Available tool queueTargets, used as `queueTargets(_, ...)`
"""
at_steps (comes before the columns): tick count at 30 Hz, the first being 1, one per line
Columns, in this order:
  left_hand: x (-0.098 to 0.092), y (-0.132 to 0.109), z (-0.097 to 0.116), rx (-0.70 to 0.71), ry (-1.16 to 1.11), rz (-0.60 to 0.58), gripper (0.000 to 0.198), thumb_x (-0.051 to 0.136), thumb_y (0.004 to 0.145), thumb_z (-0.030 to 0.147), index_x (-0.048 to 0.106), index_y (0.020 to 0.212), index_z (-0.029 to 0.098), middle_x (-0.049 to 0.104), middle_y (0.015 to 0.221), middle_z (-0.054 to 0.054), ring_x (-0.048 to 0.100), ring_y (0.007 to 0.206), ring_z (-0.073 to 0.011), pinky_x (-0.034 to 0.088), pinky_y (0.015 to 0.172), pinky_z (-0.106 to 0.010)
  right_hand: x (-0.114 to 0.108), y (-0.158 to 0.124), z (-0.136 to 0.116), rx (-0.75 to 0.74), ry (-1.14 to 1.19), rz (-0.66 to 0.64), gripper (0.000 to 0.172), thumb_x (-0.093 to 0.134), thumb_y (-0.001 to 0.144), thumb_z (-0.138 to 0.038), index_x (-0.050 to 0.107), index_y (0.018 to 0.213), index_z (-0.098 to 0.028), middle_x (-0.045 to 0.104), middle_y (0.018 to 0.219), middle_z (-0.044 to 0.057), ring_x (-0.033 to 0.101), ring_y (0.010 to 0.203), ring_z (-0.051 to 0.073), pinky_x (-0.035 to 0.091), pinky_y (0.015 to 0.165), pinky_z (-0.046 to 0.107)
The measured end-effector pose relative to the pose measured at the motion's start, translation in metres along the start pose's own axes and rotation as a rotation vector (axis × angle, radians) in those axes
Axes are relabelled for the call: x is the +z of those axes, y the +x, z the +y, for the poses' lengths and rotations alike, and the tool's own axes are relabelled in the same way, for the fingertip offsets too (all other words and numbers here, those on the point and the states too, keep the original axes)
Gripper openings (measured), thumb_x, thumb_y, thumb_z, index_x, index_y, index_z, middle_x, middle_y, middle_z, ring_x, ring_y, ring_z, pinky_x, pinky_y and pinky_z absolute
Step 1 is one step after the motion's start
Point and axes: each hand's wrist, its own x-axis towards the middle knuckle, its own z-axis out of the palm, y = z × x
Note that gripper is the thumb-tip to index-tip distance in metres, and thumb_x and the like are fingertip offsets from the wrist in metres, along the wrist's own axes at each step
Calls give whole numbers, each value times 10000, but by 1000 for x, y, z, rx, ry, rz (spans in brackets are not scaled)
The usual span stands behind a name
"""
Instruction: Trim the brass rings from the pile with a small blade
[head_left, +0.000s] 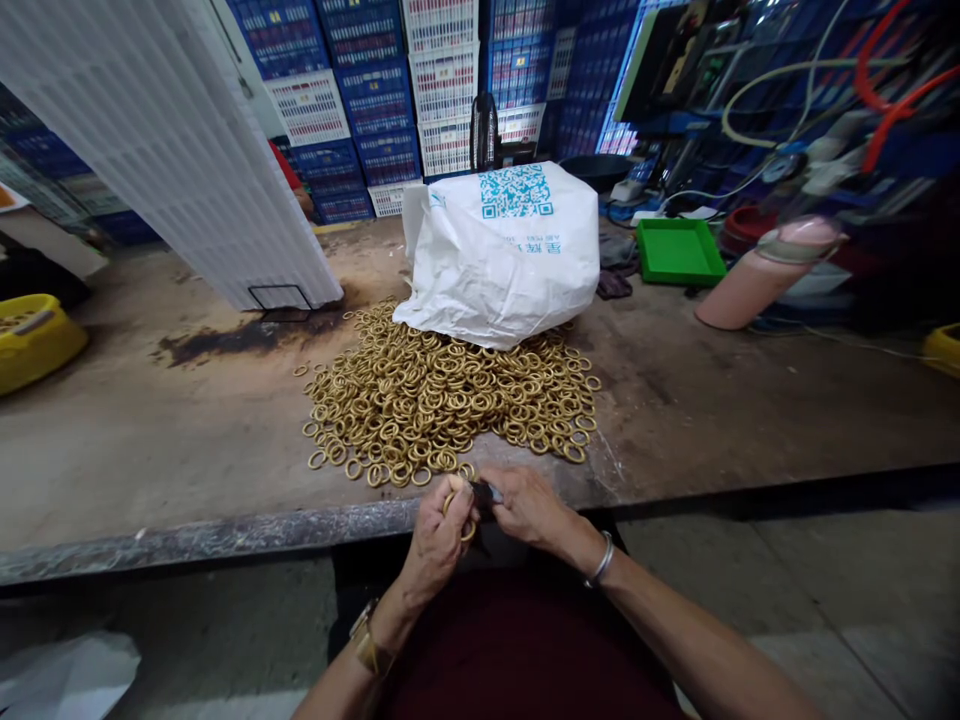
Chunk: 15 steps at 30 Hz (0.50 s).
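Note:
A large heap of brass-coloured rings (pixel 427 400) lies on the workbench in front of me. At the bench's front edge, my left hand (pixel 442 525) is closed on a few of these rings, which show between and below its fingers. My right hand (pixel 529 505) grips a small dark tool with a grey end (pixel 487 493), its tip up against the rings in the left hand. The fingers cover most of the tool, so its kind does not show. A white sack (pixel 510 260) with a blue printed code slumps over the back of the heap.
A white corrugated panel (pixel 187 150) stands at the left in a wire stand (pixel 279 300). Further left is a yellow basket (pixel 37 345). To the right are a green tray (pixel 679 250) and a pink bottle (pixel 757 275). Stacked crates (pixel 375 100) line the back.

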Motion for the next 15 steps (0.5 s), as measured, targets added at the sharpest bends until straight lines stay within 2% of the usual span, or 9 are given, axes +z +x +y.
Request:
queueTargets(3, -3, -12, 4, -86, -38, -90, 334, 448, 796, 491, 446, 694, 173, 418, 519, 64, 326, 362, -35, 266, 348, -154, 0, 4, 8, 143, -131, 27, 186, 443, 717, -136, 572, 845, -177, 629, 708, 36, 543, 633, 142, 292, 553, 226)
queueTargets(5, -8, -19, 1, -163, -58, -187, 311, 459, 797, 473, 464, 726, 170, 457, 542, 50, 345, 361, -37, 273, 347, -155, 1, 7, 11, 179, -176, 70, 178, 444, 745, -160, 568, 871, -177, 634, 743, 41, 553, 656, 145, 294, 561, 229)
queueTargets(7, -16, -24, -7, -236, -89, -263, 304, 483, 788, 456, 480, 718, 160, 466, 545, 40, 345, 364, -37, 272, 346, -155, 4, 10, 10, 167, -170, 111, 168, 450, 771, -191, 559, 899, -184, 636, 777, 39, 564, 691, 152, 302, 579, 232)
queueTargets(10, -27, -25, -31, -362, -153, -304, 295, 560, 734, 425, 505, 661, 144, 421, 517, 46, 324, 389, -42, 280, 351, -153, 8, 14, 0, 148, -134, 137, 174, 456, 808, -255, 537, 951, -199, 639, 818, 35, 573, 720, 162, 311, 596, 243)
queueTargets(13, -33, -21, -59, -461, -137, -244, 307, 604, 684, 413, 514, 579, 139, 414, 474, 45, 316, 375, -48, 243, 328, -158, 11, 17, -8, 154, -142, 113, 186, 473, 810, -285, 524, 970, -204, 634, 864, 42, 572, 729, 168, 315, 602, 253)
queueTargets(15, -33, -17, -73, -512, -108, -145, 297, 639, 638, 401, 556, 561, 127, 477, 485, 19, 373, 385, -62, 256, 337, -167, 13, 19, -9, 149, -147, 92, 182, 477, 800, -253, 528, 969, -209, 627, 881, 40, 568, 753, 169, 319, 618, 254)
